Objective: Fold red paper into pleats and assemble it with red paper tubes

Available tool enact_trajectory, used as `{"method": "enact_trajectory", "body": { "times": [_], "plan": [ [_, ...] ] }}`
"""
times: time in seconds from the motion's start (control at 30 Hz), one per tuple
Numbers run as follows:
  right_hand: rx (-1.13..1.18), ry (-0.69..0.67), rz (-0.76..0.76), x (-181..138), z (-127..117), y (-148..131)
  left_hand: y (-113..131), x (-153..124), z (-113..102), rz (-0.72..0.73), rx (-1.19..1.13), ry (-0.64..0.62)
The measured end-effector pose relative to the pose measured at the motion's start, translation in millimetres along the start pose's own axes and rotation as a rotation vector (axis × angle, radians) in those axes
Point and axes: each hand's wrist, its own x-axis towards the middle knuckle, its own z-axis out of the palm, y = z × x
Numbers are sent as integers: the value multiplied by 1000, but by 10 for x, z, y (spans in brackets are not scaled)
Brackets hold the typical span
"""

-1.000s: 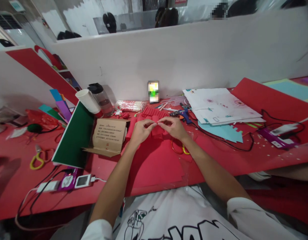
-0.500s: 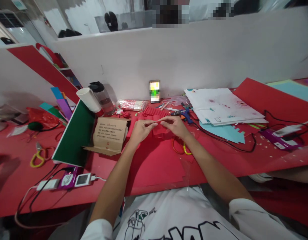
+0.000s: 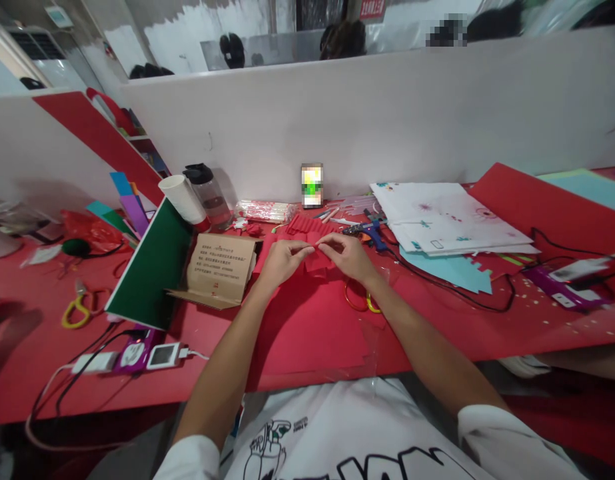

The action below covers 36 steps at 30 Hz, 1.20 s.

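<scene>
My left hand [image 3: 287, 259] and my right hand [image 3: 348, 255] meet above the middle of the table, thumbs and index fingers pinched together. Between them is a piece of red paper [image 3: 314, 265], its exact shape hard to make out against the red below. Under my forearms lies a large red sheet [image 3: 312, 327]. Pleated red paper [image 3: 310, 224] rests just beyond my fingertips. Beside my right wrist are scissors with red and yellow handles [image 3: 372, 303], partly covered. A blue glue gun [image 3: 371, 233] lies to the right of my right hand.
On the left stand an open cardboard box [image 3: 220, 270], a green board [image 3: 152, 267], a bottle [image 3: 210, 193] and a white roll [image 3: 181, 199]. White printed sheets [image 3: 447, 217] lie on the right. A phone [image 3: 312, 187] leans against the partition. Cables trail from purple power strips [image 3: 134, 353].
The view has shifted slightly, so the whole scene sits a little lower and to the right. Both hands keep their pinch, and the fingertips have moved only very little.
</scene>
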Motion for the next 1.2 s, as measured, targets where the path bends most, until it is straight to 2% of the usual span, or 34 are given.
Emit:
{"method": "enact_trajectory", "body": {
  "times": [0.27, 0.5, 0.8, 1.2],
  "plan": [
    [37, 9, -14, -1, 26, 8, 30, 2, -31, 57, 86, -6],
    [121, 7, 39, 11, 7, 79, 39, -14, -20, 70, 121, -26],
    [137, -26, 54, 26, -26, 49, -18, -5, 20, 61, 147, 33],
    [193, -89, 41, 26, -51, 37, -21, -1, -48, 63, 35, 25]
  ]
}}
